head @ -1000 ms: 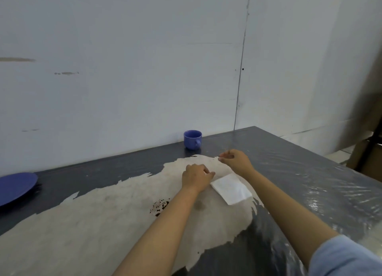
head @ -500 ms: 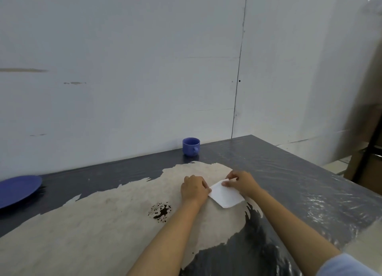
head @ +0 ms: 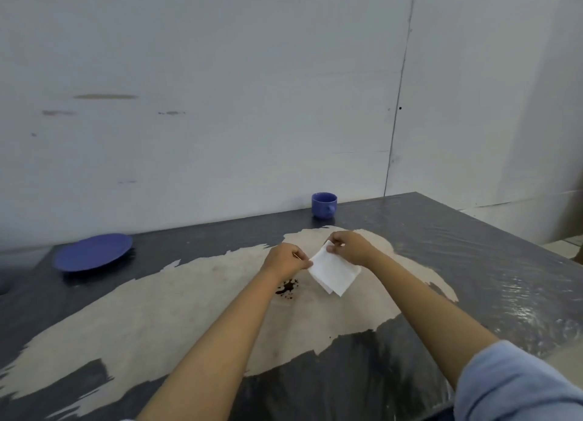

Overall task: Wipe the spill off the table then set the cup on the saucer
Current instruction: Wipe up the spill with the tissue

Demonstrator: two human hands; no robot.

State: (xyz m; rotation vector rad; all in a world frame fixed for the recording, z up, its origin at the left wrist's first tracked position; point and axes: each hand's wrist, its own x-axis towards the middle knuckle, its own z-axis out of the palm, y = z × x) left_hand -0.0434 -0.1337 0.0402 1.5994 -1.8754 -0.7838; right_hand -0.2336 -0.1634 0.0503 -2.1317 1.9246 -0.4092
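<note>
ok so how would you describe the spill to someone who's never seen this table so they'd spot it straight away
Start from the big pale worn patch across the middle of the dark table. Near its centre, just below the left hand and left of the white folded napkin held in both hands, lies the spill. It is a small, dark, splattered blot, the only such mark on the pale area.

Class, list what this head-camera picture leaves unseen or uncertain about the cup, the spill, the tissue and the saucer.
- Cup: its inside is hidden by its own wall, so whether it holds liquid is unknown.
- Spill: its left edge is covered by the left hand and wrist.
- Tissue: the pinched corners are covered by the left hand and right hand.
- Saucer: too small to show stains.
</note>
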